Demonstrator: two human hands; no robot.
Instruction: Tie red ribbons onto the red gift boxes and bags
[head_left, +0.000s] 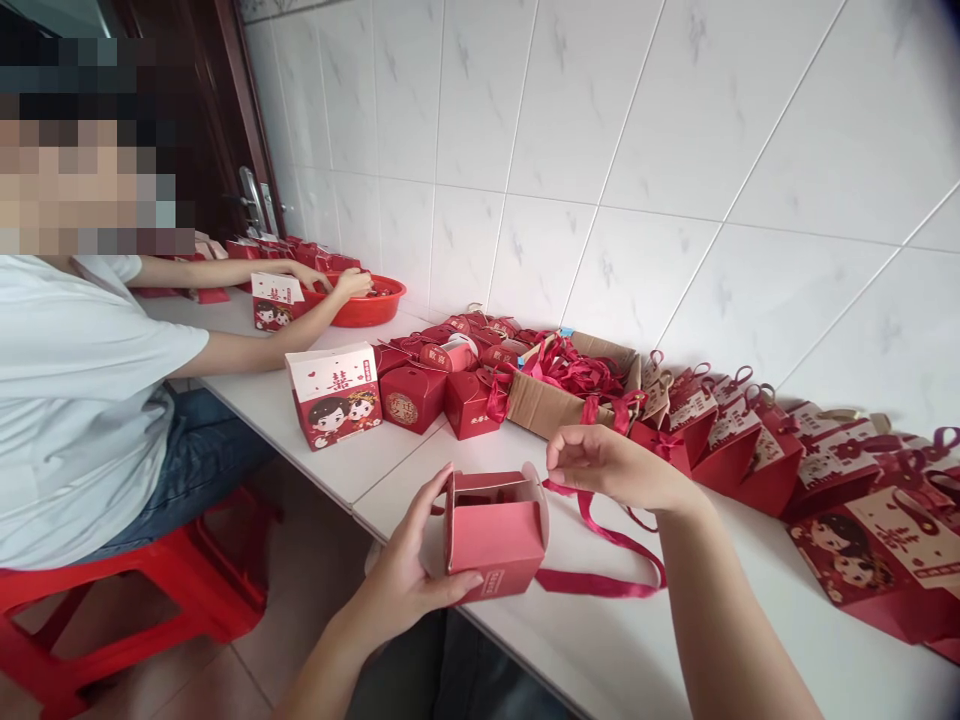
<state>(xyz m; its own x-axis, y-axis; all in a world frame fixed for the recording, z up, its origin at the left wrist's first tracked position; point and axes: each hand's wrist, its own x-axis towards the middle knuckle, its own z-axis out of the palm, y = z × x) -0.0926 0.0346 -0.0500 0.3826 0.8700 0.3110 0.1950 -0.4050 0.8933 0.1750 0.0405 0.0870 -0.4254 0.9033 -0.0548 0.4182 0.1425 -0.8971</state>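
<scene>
- The left hand (409, 575) is closing its grip around the box (495, 535), with the thumb along the near face and the fingers up the left side.
- The box is sitting at the front edge of the worktop (600, 650), open at the top with its flaps standing up.
- The right hand (611, 465) is hovering just beside the box's right flap, its grip pinching one end of the ribbon (600, 585).
- The ribbon is trailing down from those fingers, looping across the worktop and running back to the right side of the box.
- A carton (559, 400) of loose red ribbons is lying behind the right hand, near the wall (600, 150).
- Small boxes (412, 398) and a printed box (334, 395) are standing left of the carton.
- A row of bags (825, 470) is leaning along the wall to the right.
- A co-worker (82, 400) is sitting on a stool (142, 600) at the left, with both hands reaching to a bowl (367, 300) farther along the worktop.
</scene>
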